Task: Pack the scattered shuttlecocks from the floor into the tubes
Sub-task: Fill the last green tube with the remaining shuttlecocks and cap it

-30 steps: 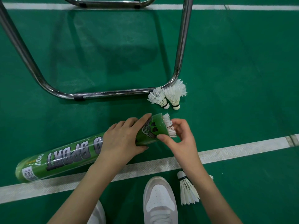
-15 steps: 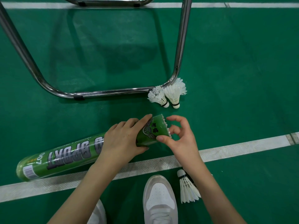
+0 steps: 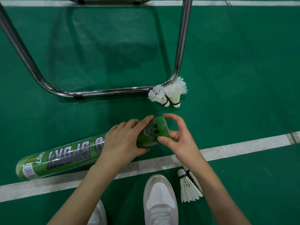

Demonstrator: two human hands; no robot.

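A green shuttlecock tube lies on the green floor, its open end pointing right. My left hand grips the tube just behind that end. My right hand curls round the mouth, thumb on the lower rim and index finger arched over the top. No feathers show at the mouth. Two white shuttlecocks lie against the chair frame's corner, beyond the tube. Two more shuttlecocks lie side by side below my right forearm.
A chrome chair frame stands on the floor above the tube. A white court line runs across under the tube. My white shoe is at the bottom, left of the near shuttlecocks.
The feathers that stuck out of the tube's mouth have gone inside. My right hand's fingers opened from pinching them to curling around the rim. The tube and my left hand stayed put.
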